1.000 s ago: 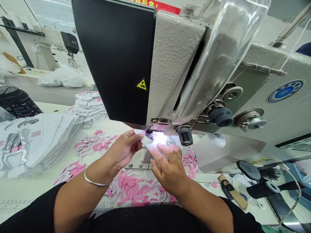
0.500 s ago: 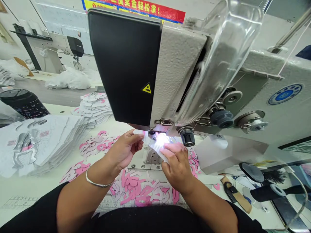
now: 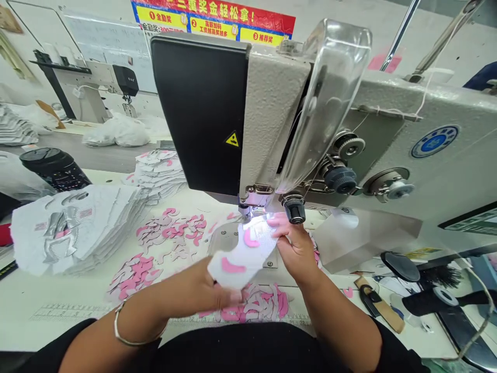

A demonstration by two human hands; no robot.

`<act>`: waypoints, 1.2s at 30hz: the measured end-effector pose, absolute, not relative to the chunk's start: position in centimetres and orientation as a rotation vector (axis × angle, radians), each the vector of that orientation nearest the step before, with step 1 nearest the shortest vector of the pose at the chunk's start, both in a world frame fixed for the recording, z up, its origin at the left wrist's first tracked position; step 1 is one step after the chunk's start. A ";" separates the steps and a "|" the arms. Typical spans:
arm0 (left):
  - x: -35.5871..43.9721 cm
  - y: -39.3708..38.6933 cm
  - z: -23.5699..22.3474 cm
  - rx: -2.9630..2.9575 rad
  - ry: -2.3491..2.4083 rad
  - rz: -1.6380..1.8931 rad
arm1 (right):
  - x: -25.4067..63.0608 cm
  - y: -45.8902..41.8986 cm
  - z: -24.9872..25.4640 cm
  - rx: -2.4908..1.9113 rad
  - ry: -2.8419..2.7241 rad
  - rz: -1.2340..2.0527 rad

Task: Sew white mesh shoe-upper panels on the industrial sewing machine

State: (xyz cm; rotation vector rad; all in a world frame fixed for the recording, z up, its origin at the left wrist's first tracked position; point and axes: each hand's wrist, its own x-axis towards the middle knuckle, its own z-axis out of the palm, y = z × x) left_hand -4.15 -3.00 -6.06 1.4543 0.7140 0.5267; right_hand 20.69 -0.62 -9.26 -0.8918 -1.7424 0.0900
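Observation:
A white perforated fabric panel (image 3: 254,261) with pink curved patches on it slants down from under the lit needle area of the sewing machine (image 3: 279,103). My left hand (image 3: 202,290) is at the panel's lower left end, closed on its edge; it is slightly blurred and some fingers are hidden. At the panel's upper right edge, close to the presser foot, my right hand (image 3: 295,246) pinches the fabric with its thumb below. Loose pink and white curved pieces (image 3: 267,303) lie in front of the machine bed, partly under my left hand.
Stacked white panels (image 3: 77,228) and a black bottle (image 3: 54,168) stand at left, with more stacked panels (image 3: 159,168) behind. Other piles of curved pieces (image 3: 134,274) lie left of the bed. At right are a brush (image 3: 438,274), a black thread cone (image 3: 423,305) and a phone (image 3: 462,331).
The panel has swung out toward me, so its patched face shows. My left hand has moved down and toward me; my right hand has shifted slightly right. The camera view has moved too.

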 end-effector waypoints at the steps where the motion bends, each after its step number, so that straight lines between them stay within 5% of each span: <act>1: -4.4 -3.5 -6.2 1.496 0.668 0.400 | 20.9 -0.6 -9.4 -0.852 -1.733 0.192; 4: -5.0 -3.9 -7.5 1.412 0.739 0.297 | 21.7 -0.7 -9.7 -0.764 -1.648 0.468; 12: -6.8 -3.3 -10.5 0.791 0.890 0.859 | 23.7 -1.0 -9.3 -0.672 -1.485 0.797; 18: -7.8 -2.9 -10.4 0.952 0.950 0.808 | 23.8 -1.3 -9.9 -0.667 -1.335 0.977; 23: -12.1 -1.5 -8.9 1.376 1.560 0.955 | 23.6 -0.7 -11.4 -0.703 -1.180 0.961; 29: -17.9 -1.6 -9.6 1.839 2.004 0.335 | 24.6 1.0 -13.5 -0.776 -0.881 1.008; 36: -18.3 -1.5 -14.0 1.952 1.950 0.252 | 25.4 2.0 -15.6 -0.972 -0.833 1.013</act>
